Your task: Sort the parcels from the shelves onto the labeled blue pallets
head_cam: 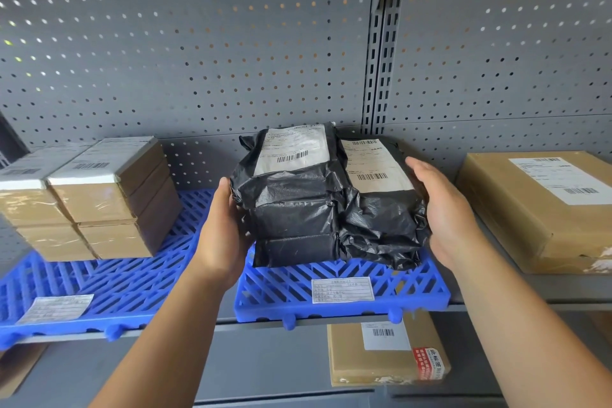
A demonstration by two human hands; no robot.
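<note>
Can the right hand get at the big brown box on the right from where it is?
Probably yes: the right hand only rests flat on the black parcels, and the brown box lies just beside it, nothing between.

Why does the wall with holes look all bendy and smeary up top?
Head view: the wide lens curves the pegboard and shelf post; blur smears the upper-left holes; light glows through some; the black parcels look sharp, slightly shiny.

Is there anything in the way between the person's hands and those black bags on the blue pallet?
Nothing visible. The left hand lies against the left side of the black bags and the right hand against their right side, with no object between. The bags already sit on the labelled blue pallet.
</note>
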